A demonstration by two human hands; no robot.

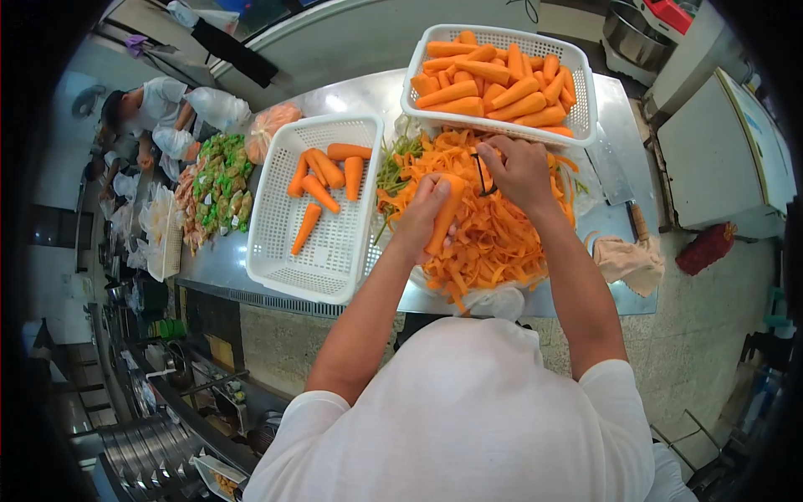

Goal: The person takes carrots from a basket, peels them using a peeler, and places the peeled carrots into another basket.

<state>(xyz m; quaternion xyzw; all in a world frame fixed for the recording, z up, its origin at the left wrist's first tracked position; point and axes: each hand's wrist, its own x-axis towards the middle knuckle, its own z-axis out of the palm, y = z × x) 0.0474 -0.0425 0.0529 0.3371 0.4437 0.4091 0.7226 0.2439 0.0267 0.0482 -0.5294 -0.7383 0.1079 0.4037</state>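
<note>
My left hand (424, 219) is wrapped round a carrot (447, 211), which points up and slightly right. In my right hand (520, 171) is a black-framed peeler (483, 174), its blade end hanging close to the right of the carrot. Both hands are over a big heap of orange carrot peelings (493, 243) on the metal table. Behind the heap stands a white basket (502, 128) piled with carrots (489, 79). A second white basket (276, 201), left of my hands, holds several carrots (330, 171) lying on its bottom.
A cleaver (615, 171) and a beige cloth (627, 261) lie on the table's right side. Farther left are small green packets (222, 180) and an orange-filled plastic bag (272, 130). A person (150, 117) works at the table's far left end. Green stalks (393, 167) edge the peelings.
</note>
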